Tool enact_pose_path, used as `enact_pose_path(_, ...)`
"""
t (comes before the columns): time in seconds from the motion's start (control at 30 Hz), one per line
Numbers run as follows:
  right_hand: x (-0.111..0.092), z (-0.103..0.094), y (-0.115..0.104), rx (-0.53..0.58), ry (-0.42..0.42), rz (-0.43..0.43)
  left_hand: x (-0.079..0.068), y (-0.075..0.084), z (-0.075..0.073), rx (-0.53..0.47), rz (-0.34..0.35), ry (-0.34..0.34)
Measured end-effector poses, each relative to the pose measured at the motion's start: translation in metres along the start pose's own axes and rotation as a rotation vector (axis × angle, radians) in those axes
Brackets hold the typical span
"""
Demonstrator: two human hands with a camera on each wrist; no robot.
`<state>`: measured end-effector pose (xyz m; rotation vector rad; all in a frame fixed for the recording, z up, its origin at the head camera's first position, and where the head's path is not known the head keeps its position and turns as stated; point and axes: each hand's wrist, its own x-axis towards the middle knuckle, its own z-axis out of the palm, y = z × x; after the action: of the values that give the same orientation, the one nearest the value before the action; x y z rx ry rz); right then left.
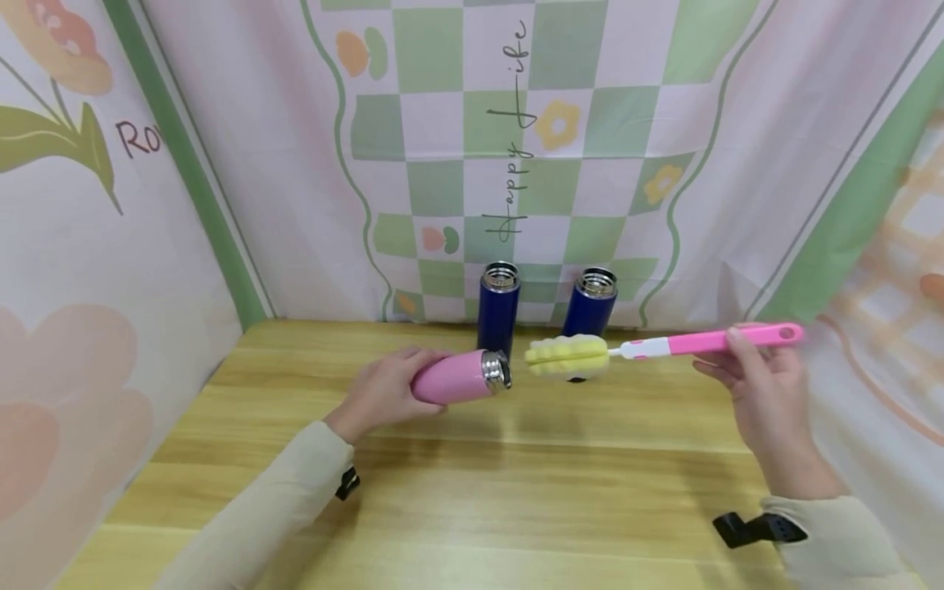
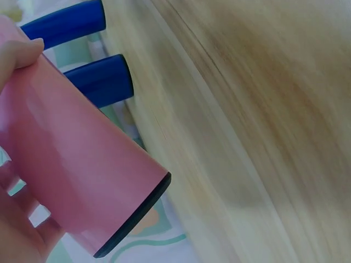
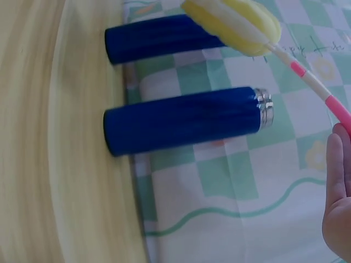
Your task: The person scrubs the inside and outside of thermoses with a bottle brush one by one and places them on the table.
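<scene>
My left hand (image 1: 391, 391) grips a pink bottle (image 1: 451, 378), tilted on its side above the table, its open metal mouth facing right. In the left wrist view the thumb and fingers wrap the pink body, and its dark base shows. My right hand (image 1: 770, 401) holds a bottle brush (image 1: 708, 341) by its pink handle, thumb on top. The brush's yellow and white sponge head (image 1: 568, 356) points left at the bottle's mouth, a short gap away. In the right wrist view only part of the hand (image 3: 339, 192) shows beside the handle.
Two dark blue bottles stand uncapped at the table's back edge, a left one (image 1: 498, 307) and a right one (image 1: 590, 303), the latter partly hidden by the sponge head. Behind them hangs a checkered curtain (image 1: 494, 123). The wooden table (image 1: 472, 508) stretches out below both hands.
</scene>
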<state>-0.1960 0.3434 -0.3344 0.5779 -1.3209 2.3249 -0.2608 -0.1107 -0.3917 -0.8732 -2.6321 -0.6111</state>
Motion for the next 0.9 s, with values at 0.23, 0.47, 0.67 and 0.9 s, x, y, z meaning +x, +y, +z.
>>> enact_pose_path(0.23, 0.002, 0.012, 0.001, 0.088, -0.073, 0.0, 0.003, 0.005, 0.001, -0.012, -0.028, 0.013)
enact_pose_path(0.47, 0.001, 0.021, 0.003, 0.054, -0.112, -0.028, 0.003, 0.007, 0.0, -0.007, -0.022, 0.019)
enact_pose_path(0.67, 0.003, 0.026, 0.005, 0.035, -0.151, -0.048, 0.003, 0.006, 0.001, -0.018, -0.019, 0.024)
enact_pose_path(0.9, 0.003, 0.03, 0.008, 0.109, -0.167, -0.052, 0.003, 0.004, 0.002, -0.028, -0.028, 0.034)
